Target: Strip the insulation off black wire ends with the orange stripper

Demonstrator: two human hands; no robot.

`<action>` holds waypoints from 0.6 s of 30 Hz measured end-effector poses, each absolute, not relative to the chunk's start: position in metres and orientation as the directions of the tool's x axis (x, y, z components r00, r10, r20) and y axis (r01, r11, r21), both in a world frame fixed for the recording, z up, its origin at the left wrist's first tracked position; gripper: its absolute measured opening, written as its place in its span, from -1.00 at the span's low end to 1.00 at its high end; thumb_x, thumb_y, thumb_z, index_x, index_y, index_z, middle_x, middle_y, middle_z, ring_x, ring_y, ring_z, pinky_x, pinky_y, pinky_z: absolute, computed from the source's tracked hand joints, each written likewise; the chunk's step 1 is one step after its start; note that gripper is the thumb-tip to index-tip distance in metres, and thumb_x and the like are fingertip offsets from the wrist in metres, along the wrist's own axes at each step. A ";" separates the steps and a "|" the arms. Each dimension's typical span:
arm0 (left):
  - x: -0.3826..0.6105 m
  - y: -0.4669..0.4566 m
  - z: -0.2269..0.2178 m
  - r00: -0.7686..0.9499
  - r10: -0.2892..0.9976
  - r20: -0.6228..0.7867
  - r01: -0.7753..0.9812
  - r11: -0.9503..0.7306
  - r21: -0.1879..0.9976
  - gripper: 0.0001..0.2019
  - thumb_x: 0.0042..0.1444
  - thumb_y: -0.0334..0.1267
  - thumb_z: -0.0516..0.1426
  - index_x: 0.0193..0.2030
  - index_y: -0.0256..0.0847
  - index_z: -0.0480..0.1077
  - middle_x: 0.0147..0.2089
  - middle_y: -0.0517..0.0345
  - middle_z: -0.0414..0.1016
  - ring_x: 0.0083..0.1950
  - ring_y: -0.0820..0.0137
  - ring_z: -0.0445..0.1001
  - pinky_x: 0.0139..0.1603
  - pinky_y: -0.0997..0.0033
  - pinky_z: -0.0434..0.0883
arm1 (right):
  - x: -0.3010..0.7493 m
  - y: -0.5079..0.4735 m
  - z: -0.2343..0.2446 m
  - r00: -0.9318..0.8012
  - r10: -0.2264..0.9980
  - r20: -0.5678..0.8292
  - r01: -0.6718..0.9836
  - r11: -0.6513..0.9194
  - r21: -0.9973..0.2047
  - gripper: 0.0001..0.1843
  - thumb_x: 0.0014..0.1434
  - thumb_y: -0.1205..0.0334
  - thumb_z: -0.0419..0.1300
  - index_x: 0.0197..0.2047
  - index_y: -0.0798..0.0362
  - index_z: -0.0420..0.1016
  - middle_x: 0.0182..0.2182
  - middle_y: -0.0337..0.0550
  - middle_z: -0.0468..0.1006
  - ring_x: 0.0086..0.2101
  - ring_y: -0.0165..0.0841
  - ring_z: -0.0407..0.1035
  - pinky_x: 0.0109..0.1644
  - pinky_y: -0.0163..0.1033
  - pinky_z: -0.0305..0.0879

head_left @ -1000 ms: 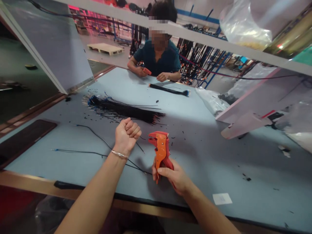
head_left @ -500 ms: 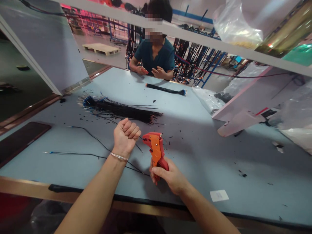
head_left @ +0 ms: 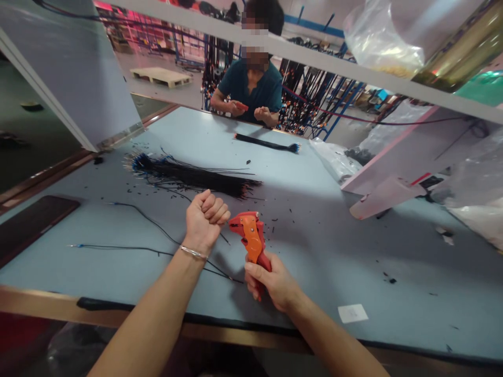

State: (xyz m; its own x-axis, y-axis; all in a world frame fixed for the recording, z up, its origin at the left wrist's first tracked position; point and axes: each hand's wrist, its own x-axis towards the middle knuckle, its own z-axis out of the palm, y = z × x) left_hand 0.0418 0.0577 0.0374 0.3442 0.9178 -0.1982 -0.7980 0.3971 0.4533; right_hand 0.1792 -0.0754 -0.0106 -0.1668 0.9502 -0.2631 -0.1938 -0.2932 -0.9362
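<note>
My left hand (head_left: 205,217) is closed in a fist around a thin black wire, mostly hidden by the fingers. Just right of the fist are the jaws of a red and orange wire stripper (head_left: 252,238). My right hand (head_left: 271,280) is wrapped round its handles and holds it tilted above the table. Two loose black wires with blue ends lie on the table, an upper wire (head_left: 135,209) and a lower wire (head_left: 129,247), both passing under my left forearm. Behind my fist lies a thick bundle of black wires (head_left: 192,175) with blue terminals at its left end.
A co-worker (head_left: 251,86) sits across the table (head_left: 314,272), holding a red tool. A smaller wire bundle (head_left: 267,142) lies near them. A dark phone-like slab (head_left: 37,222) is at left, a white label (head_left: 352,313) at front right. Black scraps are scattered about. A shelf beam (head_left: 314,55) crosses above.
The stripper's jaws look more closed, and its head has shifted slightly left. My left fist has moved a little right, nearer to it. The co-worker's hands have shifted.
</note>
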 end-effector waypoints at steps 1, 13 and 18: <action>0.042 0.058 0.037 0.345 0.913 -0.220 -0.790 0.409 0.457 -0.55 0.18 -0.34 -0.10 -0.69 -0.15 -0.22 -0.77 0.34 -0.26 -0.77 0.56 -0.16 -0.71 0.47 -0.11 | 0.178 -0.076 -0.011 -0.155 0.950 -0.272 -0.201 -0.300 -0.933 -0.60 0.05 -0.08 0.26 -0.42 0.03 0.20 -0.69 -0.43 0.25 -0.74 -0.54 0.11 -0.69 -0.42 0.05; 0.054 0.072 0.029 0.190 0.898 -0.398 -0.731 0.399 0.553 -0.56 0.09 -0.34 -0.03 -0.71 -0.14 -0.20 -0.81 0.36 -0.23 -0.79 0.57 -0.21 -0.73 0.47 -0.20 | 0.167 -0.073 -0.014 -0.029 0.965 -0.261 -0.184 -0.262 -0.947 -0.71 0.03 0.08 0.22 -0.45 0.03 0.19 -0.70 -0.46 0.20 -0.76 -0.59 0.03 -0.73 -0.45 -0.05; 0.050 0.077 0.029 0.149 0.910 -0.388 -0.714 0.370 0.594 -0.56 0.11 -0.34 -0.02 -0.70 -0.15 -0.18 -0.81 0.36 -0.22 -0.79 0.56 -0.21 -0.73 0.48 -0.20 | 0.165 -0.078 -0.015 -0.036 0.959 -0.281 -0.234 -0.281 -0.931 -0.77 -0.01 0.15 0.22 -0.45 0.03 0.21 -0.68 -0.44 0.22 -0.74 -0.57 0.04 -0.72 -0.43 -0.03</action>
State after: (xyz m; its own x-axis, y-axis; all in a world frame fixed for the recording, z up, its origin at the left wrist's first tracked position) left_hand 0.0502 0.0768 0.0288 0.1490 0.9095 -0.3881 -0.7142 0.3704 0.5939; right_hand 0.1654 -0.0776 -0.0153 -0.0357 0.9591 -0.2807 -0.2338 -0.2811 -0.9308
